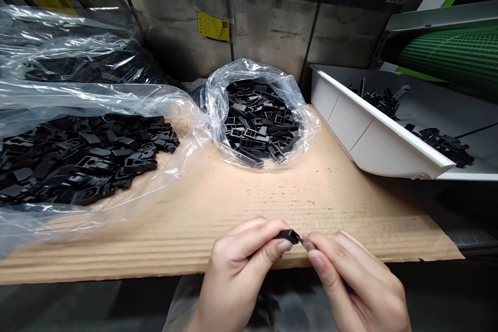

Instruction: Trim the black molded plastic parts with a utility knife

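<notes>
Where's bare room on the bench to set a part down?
Bare corrugated cardboard lies between the left plastic bag and the white tray, in front of the round plastic bag, just beyond the left hand and right hand holding a black plastic part. Crowded: both bags, heaped with black parts.

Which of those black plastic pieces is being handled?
The small one pinched by the left hand, right fingertips at its end; all others lie in clear plastic bags or a white tray.
</notes>
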The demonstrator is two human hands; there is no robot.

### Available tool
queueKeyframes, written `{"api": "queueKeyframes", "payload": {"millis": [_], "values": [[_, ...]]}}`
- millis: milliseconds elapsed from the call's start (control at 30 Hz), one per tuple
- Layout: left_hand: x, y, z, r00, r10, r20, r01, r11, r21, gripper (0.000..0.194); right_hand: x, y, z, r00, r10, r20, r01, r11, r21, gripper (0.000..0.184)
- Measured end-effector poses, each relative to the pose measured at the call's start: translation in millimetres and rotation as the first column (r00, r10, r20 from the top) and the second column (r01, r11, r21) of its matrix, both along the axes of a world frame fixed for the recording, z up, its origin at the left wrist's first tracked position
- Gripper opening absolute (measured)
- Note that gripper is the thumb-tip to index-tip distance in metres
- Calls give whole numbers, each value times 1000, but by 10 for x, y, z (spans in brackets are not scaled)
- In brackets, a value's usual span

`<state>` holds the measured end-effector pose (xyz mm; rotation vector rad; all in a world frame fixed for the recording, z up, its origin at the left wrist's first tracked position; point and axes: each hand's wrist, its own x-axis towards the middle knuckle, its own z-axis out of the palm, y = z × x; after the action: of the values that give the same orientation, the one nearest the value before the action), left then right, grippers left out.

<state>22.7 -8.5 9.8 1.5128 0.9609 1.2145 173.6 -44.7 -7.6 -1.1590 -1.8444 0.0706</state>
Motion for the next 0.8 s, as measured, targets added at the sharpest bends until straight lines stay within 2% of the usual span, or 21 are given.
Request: {"api": "queueKeyframes", "payload": {"millis": [200,300,433,600,800], "values": [[-74,22,22,982,-181,-45,175,979,-103,19,83,11,-30,990,-139,21,140,990,-7,16],[-67,11,29,983,-181,-7,178,973,-150,21,125,-20,25,994,-85,-68,77,990,-116,17],[-45,-16,18,984,-151,91,167,962,-218,22,90,-44,164,985,-35,-167,-12,962,-272,18],[-80,-6,-12,970,-220,105,238,946,-218,27,5,19,275,989,72,-132,-117,921,-371,23],[-98,18,-28,969,-240,61,248,950,-190,26,25,73,320,993,118,-11,-112,904,-412,26]]}}
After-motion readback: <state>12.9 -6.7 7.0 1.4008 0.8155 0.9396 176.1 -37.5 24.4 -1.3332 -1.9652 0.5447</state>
